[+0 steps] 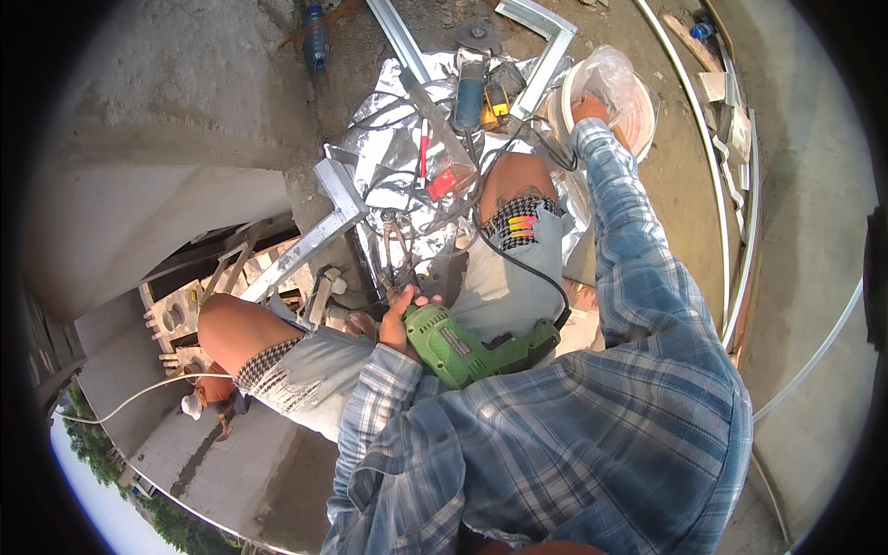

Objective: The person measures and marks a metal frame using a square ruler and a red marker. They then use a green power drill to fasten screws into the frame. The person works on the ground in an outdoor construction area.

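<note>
Blue plaid shirt (573,421) fills the foreground. Just past it, a green drill (446,347) lies across the lap (504,287), its front end gripped by the left hand (397,321). The right hand (589,108) is down in a white bucket (557,116) with clear plastic (612,72); from here I cannot tell whether it grasps anything.

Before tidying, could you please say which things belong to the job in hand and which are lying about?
Apparently for the job:
green drill, left hand on it;
bucket, right hand at it;
perhaps grinder.

Seemingly lying about:
blue bottle;
white pipe;
wooden board.
</note>
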`<action>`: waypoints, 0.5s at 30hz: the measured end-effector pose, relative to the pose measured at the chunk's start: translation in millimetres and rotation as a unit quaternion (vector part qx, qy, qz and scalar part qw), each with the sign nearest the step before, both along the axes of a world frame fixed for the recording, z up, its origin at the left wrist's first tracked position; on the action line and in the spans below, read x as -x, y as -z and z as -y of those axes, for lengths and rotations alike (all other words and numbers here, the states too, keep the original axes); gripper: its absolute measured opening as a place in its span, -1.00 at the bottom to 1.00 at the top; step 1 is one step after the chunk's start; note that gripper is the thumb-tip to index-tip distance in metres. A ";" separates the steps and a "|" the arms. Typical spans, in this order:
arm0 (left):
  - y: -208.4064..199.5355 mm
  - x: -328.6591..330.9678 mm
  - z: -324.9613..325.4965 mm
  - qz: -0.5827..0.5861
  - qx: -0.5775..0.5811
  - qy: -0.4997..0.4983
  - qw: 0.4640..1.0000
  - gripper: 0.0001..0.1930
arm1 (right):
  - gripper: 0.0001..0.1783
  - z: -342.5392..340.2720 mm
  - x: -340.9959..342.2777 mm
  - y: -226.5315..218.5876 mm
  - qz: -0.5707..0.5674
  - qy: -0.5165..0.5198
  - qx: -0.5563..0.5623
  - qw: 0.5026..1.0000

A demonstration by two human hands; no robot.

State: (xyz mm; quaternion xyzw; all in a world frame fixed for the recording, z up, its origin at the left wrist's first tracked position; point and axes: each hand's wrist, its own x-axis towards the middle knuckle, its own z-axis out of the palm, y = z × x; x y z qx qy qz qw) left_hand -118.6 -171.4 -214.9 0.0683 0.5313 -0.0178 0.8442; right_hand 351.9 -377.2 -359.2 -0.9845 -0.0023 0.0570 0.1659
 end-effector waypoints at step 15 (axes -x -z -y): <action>1.2 3.5 -7.1 -0.021 0.035 0.046 0.998 -0.75 | -0.63 -9.7 74.6 -141.3 0.060 -0.132 -0.188 0.971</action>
